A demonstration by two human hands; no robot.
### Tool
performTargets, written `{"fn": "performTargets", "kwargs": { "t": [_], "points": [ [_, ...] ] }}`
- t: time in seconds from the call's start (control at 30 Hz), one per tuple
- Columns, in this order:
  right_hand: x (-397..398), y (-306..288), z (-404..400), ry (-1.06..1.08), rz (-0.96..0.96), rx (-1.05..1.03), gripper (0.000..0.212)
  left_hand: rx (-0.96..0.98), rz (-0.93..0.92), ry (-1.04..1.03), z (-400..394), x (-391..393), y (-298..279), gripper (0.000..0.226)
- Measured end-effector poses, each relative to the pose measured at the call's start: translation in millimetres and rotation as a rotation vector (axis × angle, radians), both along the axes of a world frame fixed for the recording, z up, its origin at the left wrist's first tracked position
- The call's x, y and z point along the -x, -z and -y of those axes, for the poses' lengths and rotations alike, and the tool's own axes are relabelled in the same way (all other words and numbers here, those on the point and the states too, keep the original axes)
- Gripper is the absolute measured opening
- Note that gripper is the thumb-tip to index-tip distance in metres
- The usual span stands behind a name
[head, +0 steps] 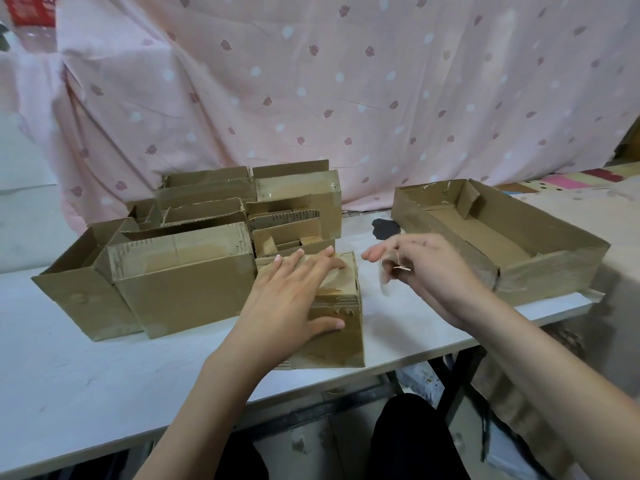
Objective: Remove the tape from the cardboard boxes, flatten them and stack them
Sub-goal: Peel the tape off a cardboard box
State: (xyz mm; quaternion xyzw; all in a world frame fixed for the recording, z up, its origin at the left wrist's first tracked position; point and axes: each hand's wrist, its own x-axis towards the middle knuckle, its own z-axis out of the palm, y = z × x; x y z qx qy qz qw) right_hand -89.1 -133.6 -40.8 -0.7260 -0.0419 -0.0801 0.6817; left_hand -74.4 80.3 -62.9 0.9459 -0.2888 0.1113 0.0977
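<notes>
Cardboard everywhere on the white table (pixel 69 375), and at its front edge the small box (pixel 332 327), light and stiff, sits under the flat left hand (pixel 294 299) while the right hand (pixel 426 271) pinches a filmy tape strip (pixel 388 275), best taken by its loose end.

Soft, even light fills the scene — moderately bright, with no single hard source to pick out. The white table (pixel 86 375) reads pale and slightly washed, without glare. Shadows are faint: a dim smudge lies on the table beside the small box (pixel 341 327), under the right hand (pixel 426 271). That hand is smeared by motion blur, its fingertips ghosted, while the left hand (pixel 291 299) is sharper. The pink cloth (pixel 346 81) behind looks soft and hazy. Wide-angle distortion bows the table edge and stretches the forearms — the space under the table falls dark and grainy.
</notes>
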Motion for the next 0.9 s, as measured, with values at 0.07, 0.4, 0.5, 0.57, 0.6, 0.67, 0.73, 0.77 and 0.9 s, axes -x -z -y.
{"fn": "performTargets", "kwargs": {
  "t": [0.07, 0.4, 0.5, 0.57, 0.6, 0.67, 0.73, 0.77, 0.9],
  "points": [
    [2.2, -3.7, -0.6, -0.063, -0.028, -0.119, 0.036, -0.007, 0.002, -0.004, 0.6, -0.4, 0.1, 0.074],
    [1.0, 6.4, 1.0, -0.061, 0.028, -0.032, 0.036, -0.012, 0.012, -0.016, 1.6, -0.8, 1.6, 0.074],
    [-0.4, 7.8, -1.8, -0.043, 0.019, -0.068, 0.043, -0.013, 0.014, -0.017, 1.9, -1.5, 2.2, 0.073],
    [0.2, 7.3, -3.5, -0.079, 0.027, -0.101, 0.042, -0.014, 0.018, -0.016, 1.9, -1.7, 2.4, 0.074],
    [0.8, 6.7, -3.5, -0.092, 0.039, -0.104, 0.041, -0.016, 0.019, -0.016, 2.0, -1.9, 2.3, 0.074],
    [0.1, 7.5, -2.9, -0.118, 0.051, -0.095, 0.042, -0.017, 0.019, -0.017, 2.2, -2.1, 2.1, 0.075],
    [-1.4, 9.3, -2.4, -0.123, 0.049, -0.016, 0.044, -0.026, 0.02, -0.017, 2.4, -2.3, 2.7, 0.076],
    [-1.8, 10.0, -2.2, -0.1, 0.048, 0.082, 0.043, -0.035, 0.024, -0.017, 2.6, -2.4, 3.3, 0.076],
    [3.4, 8.8, -4.8, -0.032, 0.145, 0.314, 0.025, -0.03, 0.042, -0.016, 3.0, -3.2, 5.2, 0.076]
  ]
}}
